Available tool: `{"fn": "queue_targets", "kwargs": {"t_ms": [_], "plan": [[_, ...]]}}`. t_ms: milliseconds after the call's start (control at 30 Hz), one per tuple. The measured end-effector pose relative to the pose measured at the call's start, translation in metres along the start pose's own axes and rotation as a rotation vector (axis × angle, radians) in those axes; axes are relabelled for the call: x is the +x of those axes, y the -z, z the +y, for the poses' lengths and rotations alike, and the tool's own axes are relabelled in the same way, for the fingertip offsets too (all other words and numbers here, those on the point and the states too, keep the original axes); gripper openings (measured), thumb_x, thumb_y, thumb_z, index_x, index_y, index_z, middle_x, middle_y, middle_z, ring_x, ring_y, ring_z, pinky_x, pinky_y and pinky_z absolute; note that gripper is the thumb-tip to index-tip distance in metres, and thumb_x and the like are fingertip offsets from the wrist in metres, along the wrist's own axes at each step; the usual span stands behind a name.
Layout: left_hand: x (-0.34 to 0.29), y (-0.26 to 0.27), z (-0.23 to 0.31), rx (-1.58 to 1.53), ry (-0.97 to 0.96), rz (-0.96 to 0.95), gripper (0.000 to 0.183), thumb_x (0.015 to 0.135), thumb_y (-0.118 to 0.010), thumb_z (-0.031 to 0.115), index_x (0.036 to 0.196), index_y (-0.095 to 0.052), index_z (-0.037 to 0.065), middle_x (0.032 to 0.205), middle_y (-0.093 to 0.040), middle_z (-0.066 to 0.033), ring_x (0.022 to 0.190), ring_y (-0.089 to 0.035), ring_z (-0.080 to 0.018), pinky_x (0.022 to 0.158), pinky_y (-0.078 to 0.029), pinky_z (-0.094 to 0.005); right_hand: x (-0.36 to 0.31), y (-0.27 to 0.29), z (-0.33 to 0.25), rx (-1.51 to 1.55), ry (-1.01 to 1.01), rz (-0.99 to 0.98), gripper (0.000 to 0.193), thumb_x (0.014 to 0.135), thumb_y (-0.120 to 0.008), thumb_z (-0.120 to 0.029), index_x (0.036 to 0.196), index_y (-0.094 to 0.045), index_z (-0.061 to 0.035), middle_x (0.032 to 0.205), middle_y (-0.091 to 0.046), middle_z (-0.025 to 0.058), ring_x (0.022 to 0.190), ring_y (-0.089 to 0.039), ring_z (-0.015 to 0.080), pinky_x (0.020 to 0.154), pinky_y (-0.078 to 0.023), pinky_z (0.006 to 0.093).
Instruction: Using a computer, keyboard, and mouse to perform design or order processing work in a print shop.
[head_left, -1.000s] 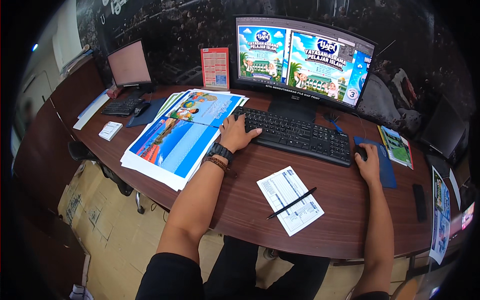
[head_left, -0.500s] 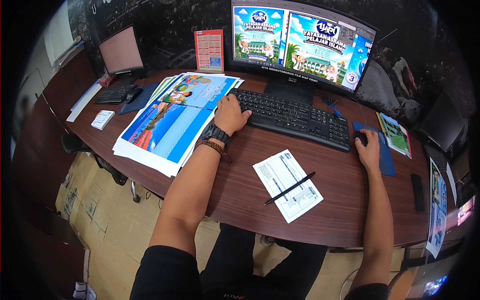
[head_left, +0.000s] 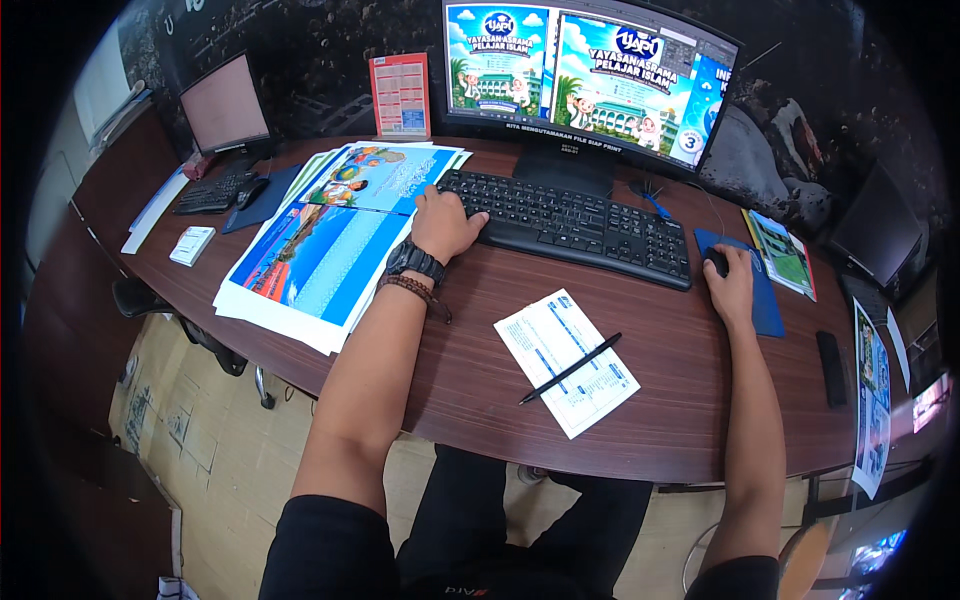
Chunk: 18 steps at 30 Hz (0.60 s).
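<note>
My left hand (head_left: 446,226) rests at the left end of a black keyboard (head_left: 585,232), fingers bent over the keys and thumb out along the front edge. It holds nothing. A black watch and a beaded bracelet are on that wrist. Under my right hand (head_left: 733,288) is a dark mouse (head_left: 716,261) on a blue mouse pad (head_left: 767,312); the fingers curl over the mouse. A curved monitor (head_left: 600,85) behind the keyboard shows two cartoon-style blue and green poster layouts. Between my forearms lies a printed form pad (head_left: 560,335) with a black pen (head_left: 570,369) slanting across it.
Left of my arm lies a stack of large colour prints (head_left: 330,245). Farther left are a small card stack (head_left: 192,245), a second keyboard (head_left: 212,192) and a monitor (head_left: 225,105). A red calendar (head_left: 401,95) stands behind. A black oblong device (head_left: 830,368) lies near the right edge.
The whole view has shifted slightly, with the desk a little farther left and up in the picture. Both hands stay at the keyboard and mouse; more of the mouse shows.
</note>
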<state>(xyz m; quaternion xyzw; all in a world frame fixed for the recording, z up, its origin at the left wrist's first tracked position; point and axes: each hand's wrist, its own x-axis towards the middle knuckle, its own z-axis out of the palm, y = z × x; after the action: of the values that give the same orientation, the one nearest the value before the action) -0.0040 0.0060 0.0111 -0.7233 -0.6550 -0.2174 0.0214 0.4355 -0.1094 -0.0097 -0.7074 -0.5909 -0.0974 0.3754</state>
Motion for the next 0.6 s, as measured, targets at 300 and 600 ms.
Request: {"fn": "queue_targets", "kwargs": {"t_ms": [300,600], "plan": [[0.0004,0.0033,0.0013,-0.006,0.018,-0.036,0.059,0.084,-0.073,0.048,0.103,-0.069,-0.008,0.123,-0.054,-0.0285,0.115,-0.052,-0.0428,0.097,-0.048,-0.0463,0.0000,-0.0006,-0.0004,0.036,0.029,-0.012,0.035,0.085,-0.067,-0.021,0.115,-0.065,-0.0032,0.118,-0.057,0.0176,0.112,-0.058,0.0361,0.097,-0.046,0.0418],[0.0008,-0.0005,-0.0012,-0.022,0.001,-0.015,0.060,0.084,-0.073,0.048,0.100,-0.068,-0.010,0.120,-0.055,-0.0308,0.115,-0.052,-0.0444,0.097,-0.047,-0.0482,0.0006,-0.0012,0.0016,0.032,0.025,-0.023,0.034,0.085,-0.067,-0.022,0.116,-0.065,-0.0053,0.118,-0.057,0.0158,0.112,-0.058,0.0351,0.097,-0.046,0.0416]]}}
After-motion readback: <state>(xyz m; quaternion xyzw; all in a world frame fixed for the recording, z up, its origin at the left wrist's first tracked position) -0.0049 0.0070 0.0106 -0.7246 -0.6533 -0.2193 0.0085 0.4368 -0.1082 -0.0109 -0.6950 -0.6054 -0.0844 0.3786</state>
